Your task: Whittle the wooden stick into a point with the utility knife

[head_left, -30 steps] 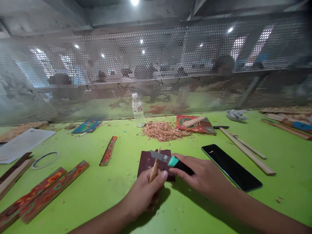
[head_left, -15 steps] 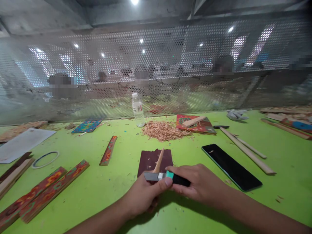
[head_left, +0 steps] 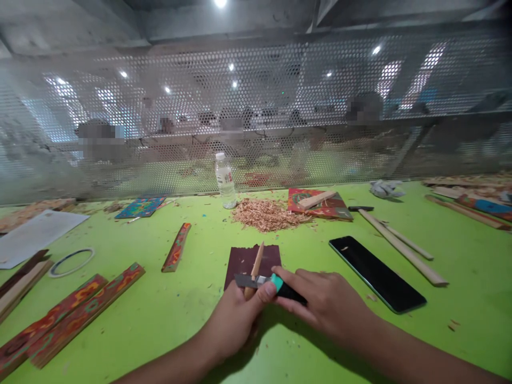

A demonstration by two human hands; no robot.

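Note:
My left hand [head_left: 236, 322] is closed around a tapered wooden stick [head_left: 258, 261], whose pointed end leans up and away from me. In my right hand [head_left: 320, 296] is a utility knife [head_left: 276, 285] with a black and teal handle. Its blade lies across the stick, just above my left fingers, and my left thumb presses against the knife near the teal collar. Beneath and beyond the stick, a dark maroon sheet [head_left: 236, 261], perhaps sandpaper, lies on the green table [head_left: 152, 320]. The lower end of the stick is hidden in my left hand.
Wood shavings [head_left: 268, 216] are heaped by a water bottle [head_left: 226, 184]. At right lie a phone [head_left: 378, 274], a hammer [head_left: 402, 245] and crumpled paper [head_left: 385, 188]. Painted wood strips [head_left: 88, 314] and a tape ring [head_left: 72, 262] are at left. A perforated metal screen [head_left: 256, 96] spans the back.
The knife blade has shifted slightly up along the stick, and its tilt has changed a little. Both hands keep their grips. The view has moved very slightly.

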